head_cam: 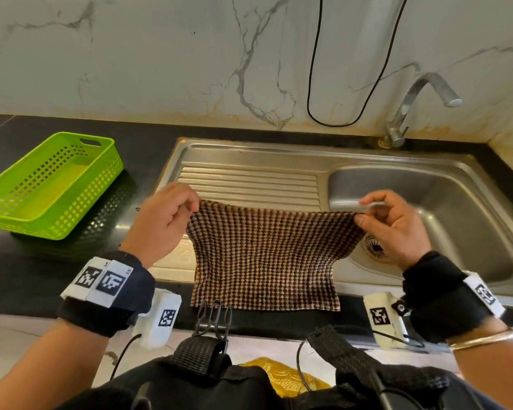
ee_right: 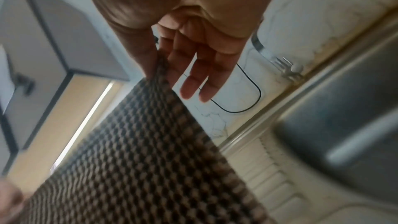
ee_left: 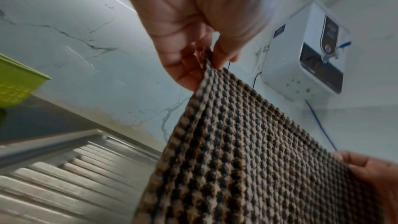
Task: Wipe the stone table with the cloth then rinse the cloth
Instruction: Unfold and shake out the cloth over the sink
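Pinching cloth (head_cam: 265,255) corners, seemingly above sink (head_cam: 426,184)

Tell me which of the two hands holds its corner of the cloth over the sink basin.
The right hand: it pinches the cloth at the corner above the basin, near the drain. The left hand pinches the other top corner over the ribbed draining board.

One checked cloth (head_cam: 265,255), two hands, left hand (head_cam: 160,220) and right hand (head_cam: 394,229), one green basket (head_cam: 51,184), one sink (head_cam: 249,152), one tap (head_cam: 412,105)
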